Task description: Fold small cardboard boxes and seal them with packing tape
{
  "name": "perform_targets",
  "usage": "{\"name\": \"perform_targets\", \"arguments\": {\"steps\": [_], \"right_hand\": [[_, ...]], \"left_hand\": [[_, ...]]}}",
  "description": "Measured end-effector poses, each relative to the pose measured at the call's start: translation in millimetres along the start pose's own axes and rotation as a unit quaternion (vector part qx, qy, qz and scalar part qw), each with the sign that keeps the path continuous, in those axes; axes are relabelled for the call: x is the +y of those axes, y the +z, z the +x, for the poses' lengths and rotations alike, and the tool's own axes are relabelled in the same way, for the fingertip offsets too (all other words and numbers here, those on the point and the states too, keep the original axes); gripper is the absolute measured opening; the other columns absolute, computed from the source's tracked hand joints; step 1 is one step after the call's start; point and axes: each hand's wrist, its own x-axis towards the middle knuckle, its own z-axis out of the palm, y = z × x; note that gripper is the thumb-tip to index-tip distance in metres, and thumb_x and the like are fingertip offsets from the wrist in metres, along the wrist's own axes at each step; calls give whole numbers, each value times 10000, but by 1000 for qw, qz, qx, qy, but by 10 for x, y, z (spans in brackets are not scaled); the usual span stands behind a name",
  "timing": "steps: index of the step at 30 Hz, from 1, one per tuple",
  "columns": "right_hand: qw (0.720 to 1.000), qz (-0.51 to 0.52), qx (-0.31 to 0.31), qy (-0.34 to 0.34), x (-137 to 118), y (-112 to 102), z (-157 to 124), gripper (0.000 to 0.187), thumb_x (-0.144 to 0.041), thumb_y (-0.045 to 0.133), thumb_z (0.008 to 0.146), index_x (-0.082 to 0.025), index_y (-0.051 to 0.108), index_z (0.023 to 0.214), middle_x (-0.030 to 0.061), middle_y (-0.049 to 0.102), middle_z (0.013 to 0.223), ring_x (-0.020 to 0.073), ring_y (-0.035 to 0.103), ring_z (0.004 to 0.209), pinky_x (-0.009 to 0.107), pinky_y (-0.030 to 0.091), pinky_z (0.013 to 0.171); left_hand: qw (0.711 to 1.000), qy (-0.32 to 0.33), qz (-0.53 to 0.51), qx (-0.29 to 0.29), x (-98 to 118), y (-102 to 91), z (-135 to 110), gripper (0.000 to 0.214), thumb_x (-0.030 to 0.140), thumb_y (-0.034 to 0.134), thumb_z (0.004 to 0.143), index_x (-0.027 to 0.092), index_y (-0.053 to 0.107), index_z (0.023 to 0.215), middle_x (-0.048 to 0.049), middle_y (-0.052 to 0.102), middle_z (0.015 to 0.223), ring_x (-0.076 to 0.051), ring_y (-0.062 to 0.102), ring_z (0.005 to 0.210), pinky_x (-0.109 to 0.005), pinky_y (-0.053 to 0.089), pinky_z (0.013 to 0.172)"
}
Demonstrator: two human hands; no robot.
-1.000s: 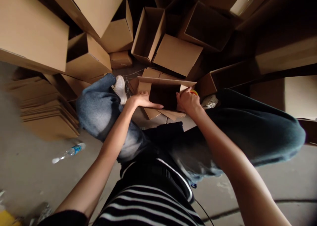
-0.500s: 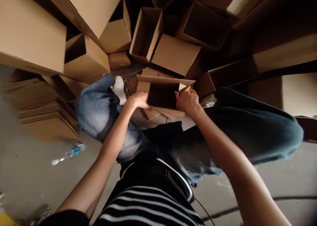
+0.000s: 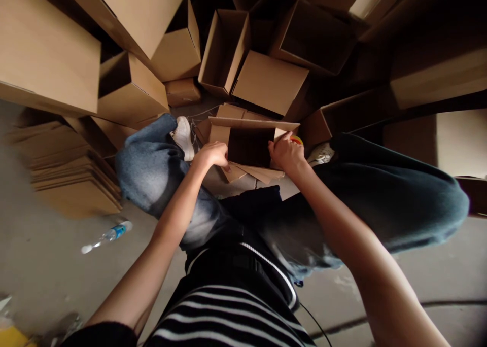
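Between my legs stands a small open cardboard box [image 3: 219, 133], its long far flap raised and its inside dark. My left hand [image 3: 211, 155] is at the box's near left corner, fingers curled down over the edge. My right hand [image 3: 286, 151] grips the right side of the box by its short flap, fingers bent. Just behind that hand shows part of a yellow-orange ring, like a roll of tape [image 3: 297, 140]; the hand covers the rest, and I cannot tell whether it is held. Flat cardboard pieces [image 3: 262, 173] lie under the box.
Several open cardboard boxes [image 3: 224, 53] crowd the far side. Large boxes [image 3: 45, 47] rise at the upper left. A stack of flattened cardboard [image 3: 76, 179] lies left of my knee, with a plastic bottle [image 3: 108, 235] on the floor nearby. My white shoes [image 3: 183, 138] flank the box.
The fingers of my left hand, stretched along the box's edge before, are now more curled. My right hand and the box stay almost where they were.
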Motion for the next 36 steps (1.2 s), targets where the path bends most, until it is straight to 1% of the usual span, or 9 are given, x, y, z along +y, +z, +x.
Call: {"name": "perform_targets", "arguments": {"steps": [3,7,14,19,23,27,32,36], "right_hand": [[1000,-10,2,-2,0,4,0,746,-375,304,1015,216,262,1467,370,671,1075,370,677,1003,443,482,834],[1000,-7,8,-8,9,29,6,744,-367,277,1013,223,253,1465,370,670,1080,371,676,996,448,477,834],[1000,-14,6,-2,5,52,25,745,-373,269,1014,216,257,1469,369,671,1088,365,676,995,444,481,829],[1000,-18,9,-5,-6,34,5,735,-386,254,1026,193,279,1479,370,661,1120,374,670,1019,459,483,847],[1000,-10,9,-6,-6,34,1,737,-360,255,1008,214,261,1471,384,654,1130,383,667,1029,471,483,850],[1000,2,16,-8,3,57,15,751,-348,270,984,237,254,1455,381,660,1116,393,669,1016,478,479,846],[1000,7,16,-7,5,53,21,750,-346,274,981,225,247,1465,376,662,1113,401,665,1025,487,475,856],[1000,7,10,-3,-2,31,21,752,-341,287,978,236,247,1458,383,654,1125,398,666,1032,483,474,868]], "left_hand": [[1000,11,12,-4,9,-5,10,382,429,818,712,193,792,1011,-65,779,1029,-210,713,979,-219,496,755],[999,24,26,-12,19,-22,19,415,426,817,706,186,795,1044,-72,778,1037,-217,712,982,-229,496,739],[998,35,38,-18,25,-43,13,394,419,798,713,191,803,1034,-67,778,997,-225,715,964,-238,508,764],[998,45,47,-22,20,-53,34,369,414,794,722,194,801,1019,-57,783,986,-206,714,939,-220,493,735],[998,43,42,-25,21,-61,46,370,411,791,725,197,800,1027,-67,781,1022,-217,711,956,-231,496,745],[998,38,41,-30,17,-60,54,364,422,790,728,221,796,1032,-56,779,1044,-214,707,973,-227,495,749],[997,49,44,-35,17,-58,55,400,427,778,749,189,791,1071,-75,775,1056,-220,706,969,-236,490,734],[997,56,44,-40,27,-65,48,411,428,775,762,175,784,1085,-77,774,1058,-218,705,970,-239,481,711]]}}
